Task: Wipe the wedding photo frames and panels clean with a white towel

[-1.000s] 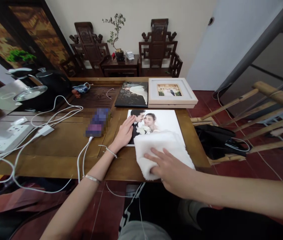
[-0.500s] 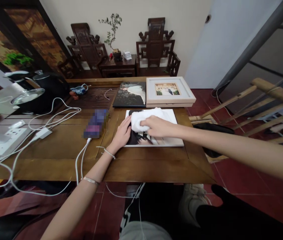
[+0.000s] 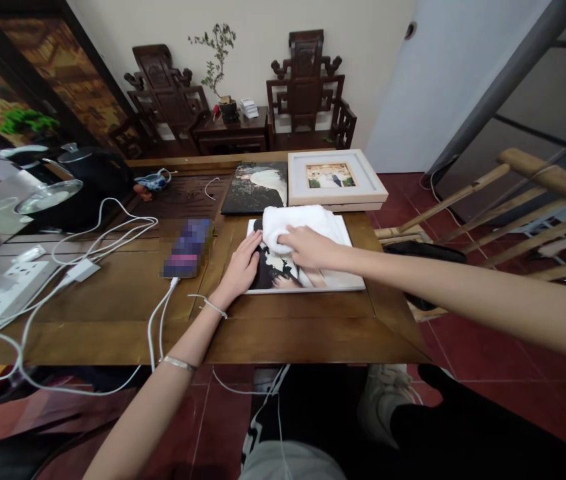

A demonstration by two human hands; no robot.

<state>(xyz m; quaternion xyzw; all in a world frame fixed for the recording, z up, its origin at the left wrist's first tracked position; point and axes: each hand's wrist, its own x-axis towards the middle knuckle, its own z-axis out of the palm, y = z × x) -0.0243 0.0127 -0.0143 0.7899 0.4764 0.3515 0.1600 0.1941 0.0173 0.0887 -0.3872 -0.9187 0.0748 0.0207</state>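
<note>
A photo panel (image 3: 283,280) with a dark and white picture lies flat on the wooden table in front of me. My right hand (image 3: 307,248) grips a bunched white cloth (image 3: 299,221) and presses it on the upper part of the panel. The cloth and hand hide much of the picture. My left hand (image 3: 243,263) lies flat with fingers outstretched along the panel's left edge. Behind it, a dark photo panel (image 3: 257,187) showing a white dress touches or nearly touches a pale box frame (image 3: 381,193) holding a small photo.
Left of my left hand lies a blurred-out phone (image 3: 187,248) with a white cable plugged in. A power strip (image 3: 7,290), tangled white cables (image 3: 107,243) and a black kettle (image 3: 93,177) occupy the table's left side. A wooden chair (image 3: 527,167) stands at the right.
My right hand has shifted the cloth slightly, and the cloth now spreads wider over the panel's upper part. My left hand stays at the left edge. The whole view has tilted a little.
</note>
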